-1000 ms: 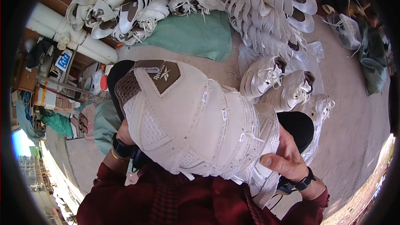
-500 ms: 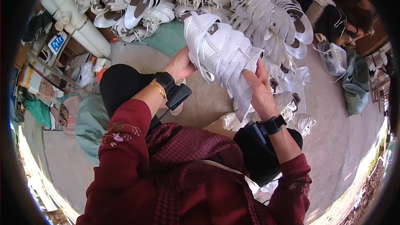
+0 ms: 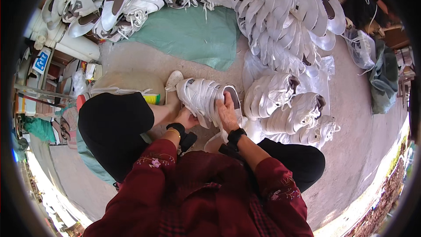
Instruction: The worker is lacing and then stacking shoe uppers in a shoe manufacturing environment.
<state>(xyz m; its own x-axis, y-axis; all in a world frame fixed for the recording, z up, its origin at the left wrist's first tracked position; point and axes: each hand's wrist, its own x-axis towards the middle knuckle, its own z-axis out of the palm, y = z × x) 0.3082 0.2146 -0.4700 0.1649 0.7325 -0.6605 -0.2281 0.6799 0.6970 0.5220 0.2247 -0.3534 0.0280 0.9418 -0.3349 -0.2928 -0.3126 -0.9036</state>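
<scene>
A stack of nested white shoe uppers (image 3: 198,97) lies low between my legs, its dark-lined opening facing right. My right hand (image 3: 226,114) grips the stack at that opening, with some fingers inside the collar. Against the near left side of the stack, my left hand (image 3: 187,118) is closed around its lower edge; part of its fingers is hidden. Just to the right stand more nested stacks of white uppers (image 3: 274,96), with laces hanging loose.
Piles of white uppers lie at the back left (image 3: 118,4) and back right (image 3: 280,22). A green sheet (image 3: 188,35) covers floor between them. White pipes (image 3: 66,41) and a cluttered rack stand left. A dark green bag (image 3: 383,79) sits right, near another person.
Both hands have brought the stack of uppers down and closer to me, between my legs. My right hand has shifted to its collar opening. The view has also shifted.
</scene>
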